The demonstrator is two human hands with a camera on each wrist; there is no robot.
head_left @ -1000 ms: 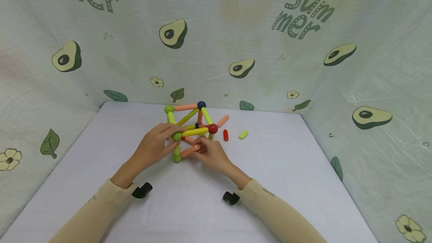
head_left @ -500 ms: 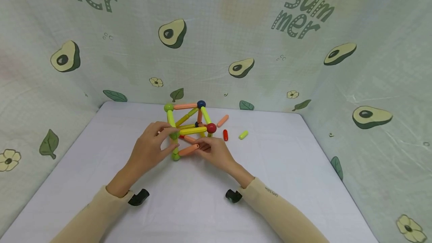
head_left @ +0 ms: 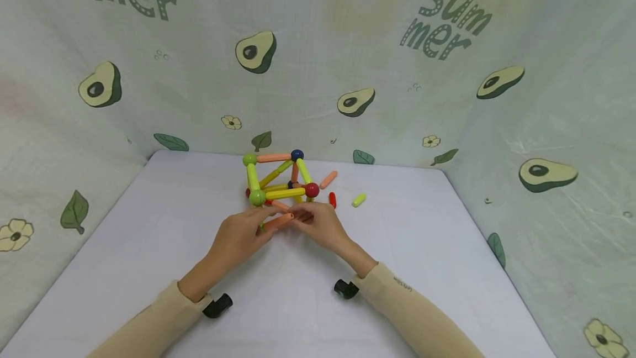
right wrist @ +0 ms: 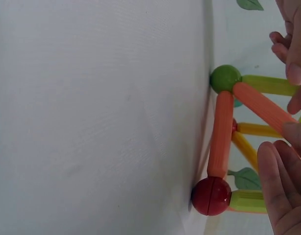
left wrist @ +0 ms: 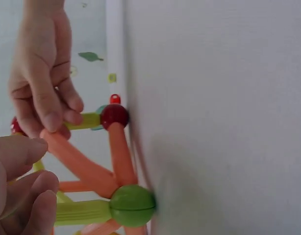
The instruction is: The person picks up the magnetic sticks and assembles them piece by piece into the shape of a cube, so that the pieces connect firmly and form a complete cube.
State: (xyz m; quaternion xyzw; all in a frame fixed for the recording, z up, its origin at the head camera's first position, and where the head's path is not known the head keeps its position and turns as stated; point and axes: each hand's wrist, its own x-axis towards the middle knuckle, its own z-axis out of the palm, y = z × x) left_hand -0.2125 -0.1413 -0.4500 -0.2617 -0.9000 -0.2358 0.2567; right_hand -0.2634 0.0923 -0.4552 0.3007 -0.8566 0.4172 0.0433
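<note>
A cube-like frame of coloured rods and balls stands on the table, with a green ball and a red ball at its upper front corners. From the lower green ball, an orange rod slants up. My right hand pinches that rod's free end between thumb and fingertips. My left hand is beside the frame's front left corner, thumb and fingers apart around the near rods. In the left wrist view its fingers are loosely bent, with nothing between them.
Right of the frame lie a loose orange rod, a short red rod and a short yellow-green rod. A printed cloth hangs behind the white table.
My left hand has let go of the upper front green ball and moved down and right towards the slanting orange rod. My right hand stays at that rod's end.
</note>
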